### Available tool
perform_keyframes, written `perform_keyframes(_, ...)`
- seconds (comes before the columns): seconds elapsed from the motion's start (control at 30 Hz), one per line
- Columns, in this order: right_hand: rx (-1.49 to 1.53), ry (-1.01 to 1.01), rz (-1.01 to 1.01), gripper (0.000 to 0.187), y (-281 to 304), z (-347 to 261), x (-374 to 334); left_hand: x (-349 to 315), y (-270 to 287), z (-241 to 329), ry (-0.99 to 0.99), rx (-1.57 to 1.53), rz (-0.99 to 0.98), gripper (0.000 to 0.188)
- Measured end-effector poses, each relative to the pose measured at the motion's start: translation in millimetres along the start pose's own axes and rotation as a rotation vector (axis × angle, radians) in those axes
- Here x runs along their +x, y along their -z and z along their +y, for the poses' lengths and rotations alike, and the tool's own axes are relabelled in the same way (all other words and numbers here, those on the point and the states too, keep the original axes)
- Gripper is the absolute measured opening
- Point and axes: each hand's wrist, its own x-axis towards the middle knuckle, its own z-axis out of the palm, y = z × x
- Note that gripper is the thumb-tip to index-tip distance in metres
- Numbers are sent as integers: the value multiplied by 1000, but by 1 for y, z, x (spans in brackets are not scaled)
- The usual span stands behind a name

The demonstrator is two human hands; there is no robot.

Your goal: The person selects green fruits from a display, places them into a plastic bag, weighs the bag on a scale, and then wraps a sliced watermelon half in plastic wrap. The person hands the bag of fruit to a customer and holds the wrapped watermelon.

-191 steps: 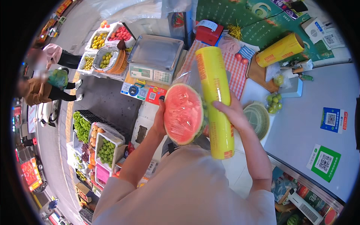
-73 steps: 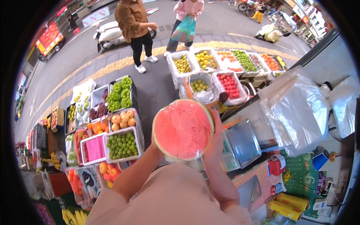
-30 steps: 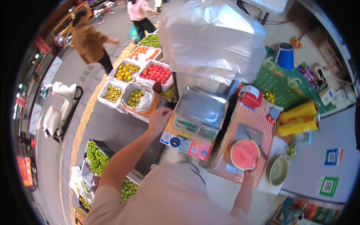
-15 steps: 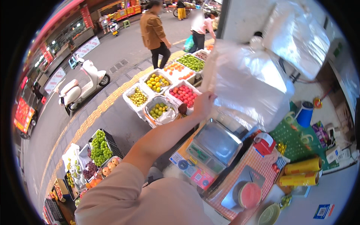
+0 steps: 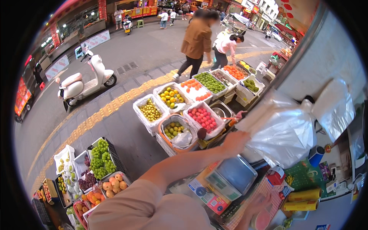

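My left arm reaches out over the scale. Its hand (image 5: pixel 235 143) is closed on the edge of a clear plastic bag (image 5: pixel 281 132) in a hanging stack. A second bundle of clear bags (image 5: pixel 335 109) hangs farther right. Below the left hand stands a weighing scale (image 5: pixel 234 174) with a shiny metal pan. My right hand (image 5: pixel 258 204) is over the red checked cloth (image 5: pixel 264 188), fingers apart and somewhat blurred. Just under it is a round, red-topped thing (image 5: pixel 261 220), like a cut watermelon half.
White crates of red fruit (image 5: pixel 204 119), green fruit (image 5: pixel 210 83) and oranges (image 5: pixel 234 71) line the pavement. Grapes (image 5: pixel 101 159) and pomegranates (image 5: pixel 115 184) stand at lower left. Two people (image 5: pixel 197 42) are beyond the crates, and a white scooter (image 5: pixel 86 82) is parked. Yellow rolls (image 5: pixel 304 195) lie at right.
The view has swung, showing more of the street and crates. My left hand stays at the bag edge, which hangs lower. My right hand has come into view by the red-topped thing.
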Motion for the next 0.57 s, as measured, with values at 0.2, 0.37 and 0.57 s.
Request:
perform_keyframes(0.2,0,398,7,59,-39,-205,56,-73,44,0,162,-307,-63,14)
perform_keyframes(0.37,336,318,-443,42,-65,-255,34,-132,134,-18,683,-1032,-489,26)
perform_keyframes(0.57,1037,-530,-1264,18,-85,-352,-4,-212,179,-117,1062,-1011,-51,38)
